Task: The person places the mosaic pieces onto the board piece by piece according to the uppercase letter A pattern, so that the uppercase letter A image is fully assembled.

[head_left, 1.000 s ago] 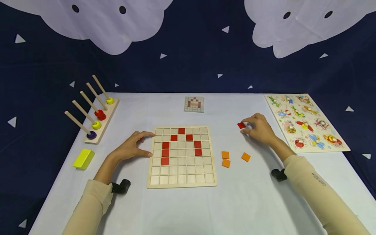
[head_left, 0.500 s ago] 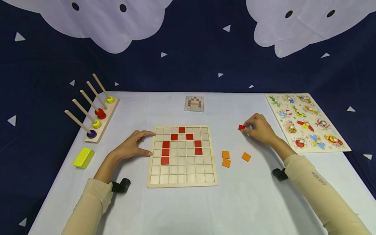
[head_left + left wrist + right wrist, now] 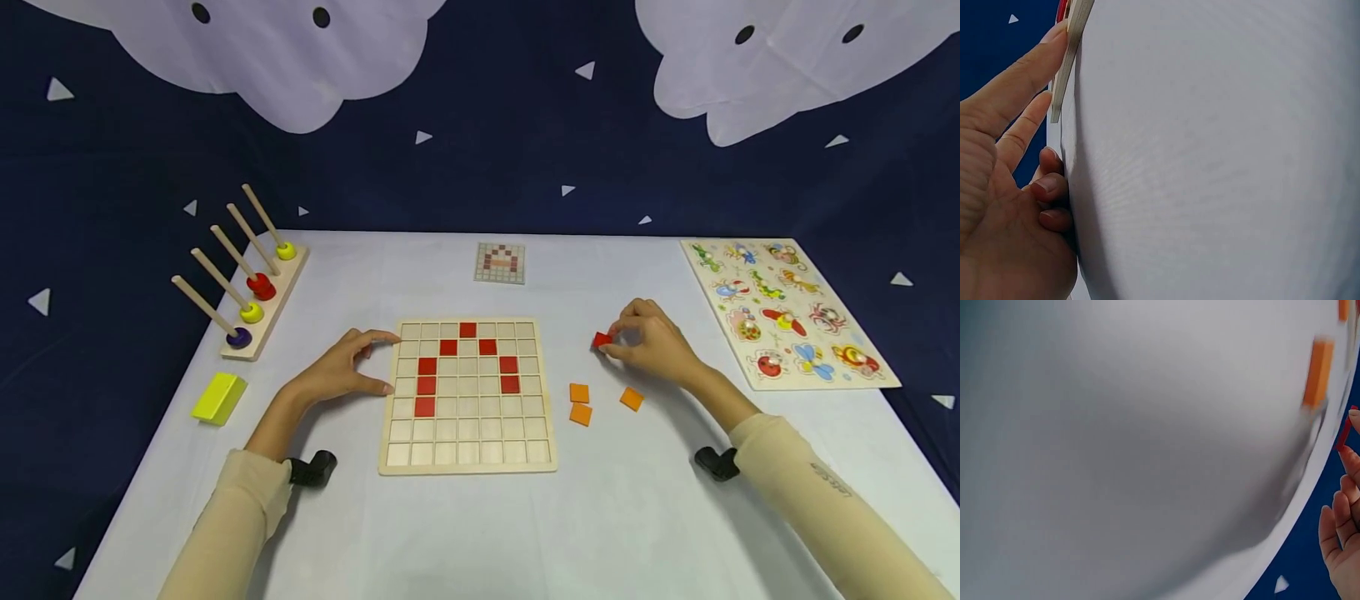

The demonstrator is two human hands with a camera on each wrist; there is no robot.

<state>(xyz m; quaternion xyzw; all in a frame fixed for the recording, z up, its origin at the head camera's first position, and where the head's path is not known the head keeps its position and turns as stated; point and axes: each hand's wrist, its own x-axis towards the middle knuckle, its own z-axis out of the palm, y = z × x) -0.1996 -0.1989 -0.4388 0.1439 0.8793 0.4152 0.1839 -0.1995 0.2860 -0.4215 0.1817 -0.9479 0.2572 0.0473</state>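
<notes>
A pale wooden grid board (image 3: 468, 462) lies mid-table with several red tiles set in its upper cells. My left hand (image 3: 337, 364) rests at the board's left edge, thumb and index finger spread and touching its rim. In the left wrist view, that thumb (image 3: 1025, 72) is against the board's side (image 3: 1071, 62), the smaller fingers bent beneath. Between thumb and fingertips, my right hand (image 3: 651, 343) pinches a red square tile (image 3: 602, 340), tilted, right of the board. The right wrist view shows the red tile (image 3: 1345, 430) at its right edge.
Several orange tiles (image 3: 579, 392) lie right of the board. Behind it is a small pattern card (image 3: 499, 264). A peg stand with coloured beads (image 3: 272, 312) and a yellow-green block (image 3: 219, 398) are at left; an insect picture board (image 3: 787, 317) is at right.
My right hand has moved slightly left and nearer to me, carrying the red tile toward the board. My left hand stays at the board's edge. The head view has shifted slightly.
</notes>
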